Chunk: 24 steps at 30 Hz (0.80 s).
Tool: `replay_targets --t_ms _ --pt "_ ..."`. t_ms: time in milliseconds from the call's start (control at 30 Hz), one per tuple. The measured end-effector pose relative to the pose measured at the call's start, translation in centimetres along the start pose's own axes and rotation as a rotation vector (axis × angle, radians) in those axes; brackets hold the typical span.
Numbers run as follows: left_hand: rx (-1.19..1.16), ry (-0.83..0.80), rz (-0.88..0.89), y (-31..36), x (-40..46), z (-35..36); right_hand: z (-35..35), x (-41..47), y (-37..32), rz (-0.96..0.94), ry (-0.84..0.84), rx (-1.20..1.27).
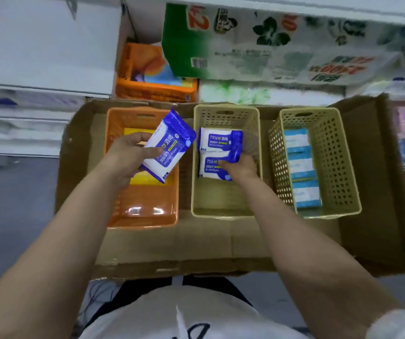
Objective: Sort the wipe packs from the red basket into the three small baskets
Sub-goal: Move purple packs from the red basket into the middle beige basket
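Three small baskets stand side by side in a flattened cardboard box. My left hand [132,155] grips a blue-and-white alcohol wipe pack [169,145] above the orange basket [145,216], which holds a yellow pack [135,181]. My right hand [240,165] reaches into the middle beige basket [223,211], its fingers curled on the lower of two blue-and-white packs: the lower pack [211,168] and the upper pack [218,140]. The right beige basket [338,192] holds several light-blue packs [301,167]. The red basket is out of view.
The cardboard box [196,248] has raised flaps at left and right. Behind it, low shelves hold an orange package [152,72], a green-and-white tissue bundle [245,45] and other packs. Grey floor lies to the left. My white shirt fills the bottom edge.
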<state>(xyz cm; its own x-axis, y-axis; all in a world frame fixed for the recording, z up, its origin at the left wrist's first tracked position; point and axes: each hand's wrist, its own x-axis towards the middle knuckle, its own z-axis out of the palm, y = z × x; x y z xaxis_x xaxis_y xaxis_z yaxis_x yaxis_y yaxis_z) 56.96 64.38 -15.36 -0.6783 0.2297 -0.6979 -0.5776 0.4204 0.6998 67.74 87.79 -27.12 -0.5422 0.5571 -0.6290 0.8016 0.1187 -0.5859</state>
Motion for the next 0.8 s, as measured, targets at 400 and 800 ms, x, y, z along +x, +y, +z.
replay_targets --t_ms 400,800 --pt "-0.032 0.086 0.003 0.0 1.9 0.8 1.3 2.5 0.7 -0.248 -0.055 -0.500" --pt "0.125 -0.012 0.029 1.3 4.0 3.1 -1.7 -0.3 -4.2 -0.310 0.132 -0.167"
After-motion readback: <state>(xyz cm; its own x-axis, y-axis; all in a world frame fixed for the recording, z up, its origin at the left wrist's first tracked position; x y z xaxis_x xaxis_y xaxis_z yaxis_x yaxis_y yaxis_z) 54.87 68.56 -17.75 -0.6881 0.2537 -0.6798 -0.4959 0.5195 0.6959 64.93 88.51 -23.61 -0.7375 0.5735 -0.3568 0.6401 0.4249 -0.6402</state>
